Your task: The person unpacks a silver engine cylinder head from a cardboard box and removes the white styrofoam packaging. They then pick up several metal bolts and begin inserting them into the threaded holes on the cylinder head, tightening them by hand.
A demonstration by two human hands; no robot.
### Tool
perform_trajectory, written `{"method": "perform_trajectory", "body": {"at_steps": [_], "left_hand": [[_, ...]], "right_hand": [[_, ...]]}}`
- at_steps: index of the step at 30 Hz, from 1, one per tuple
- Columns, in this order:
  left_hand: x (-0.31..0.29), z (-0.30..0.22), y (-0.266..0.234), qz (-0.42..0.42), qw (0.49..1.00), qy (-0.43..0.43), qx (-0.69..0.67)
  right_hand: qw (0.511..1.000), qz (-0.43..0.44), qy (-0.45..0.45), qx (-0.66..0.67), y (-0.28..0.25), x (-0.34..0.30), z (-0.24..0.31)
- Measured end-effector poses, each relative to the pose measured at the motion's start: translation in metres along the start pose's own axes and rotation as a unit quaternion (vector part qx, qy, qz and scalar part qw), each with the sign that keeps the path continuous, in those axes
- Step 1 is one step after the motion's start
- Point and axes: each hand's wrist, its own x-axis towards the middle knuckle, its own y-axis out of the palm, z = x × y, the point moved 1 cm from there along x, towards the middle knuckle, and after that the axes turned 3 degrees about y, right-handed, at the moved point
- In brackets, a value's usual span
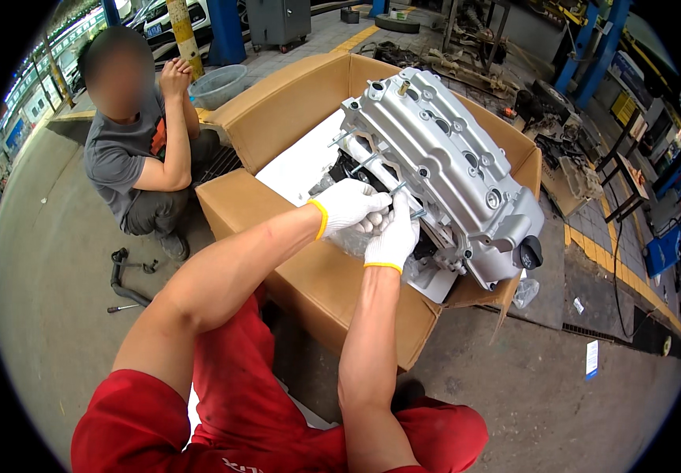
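Both my hands wear white knit gloves with yellow cuffs and meet at the near side of a silver engine. Its ribbed top cover has a black cap at one end. Threaded studs stick out from its side flange. My left hand is closed in a pinch beside one stud. The fingers of my right hand come up from below and close at the same spot. Whatever lies between the fingertips is too small and covered to name. Clear plastic wrap shows beneath my hands.
An open cardboard box surrounds the engine, its flaps spread outward. To the left a person crouches with hands clasped. A black hose lies on the floor. Behind stands a grey basin; loose engine parts lie at right.
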Motion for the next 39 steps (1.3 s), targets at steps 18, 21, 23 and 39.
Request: {"method": "perform_trajectory", "body": {"at_steps": [18,21,23,39], "left_hand": [[0.005,0.007,-0.002,0.030,0.999,0.005,-0.028],[0.008,0.002,-0.001,0.021,1.000,0.016,0.000],[0.009,0.004,0.000,0.022,1.000,0.010,-0.018],[0.020,0.013,0.003,0.052,0.997,0.056,0.011]], "right_hand": [[0.997,0.034,0.059,-0.036,0.009,-0.018,0.011],[0.996,0.001,0.046,-0.070,0.019,-0.019,0.013],[0.996,0.001,0.038,-0.078,0.012,-0.025,0.014],[0.859,0.050,-0.117,-0.497,-0.094,-0.023,0.025]]}}
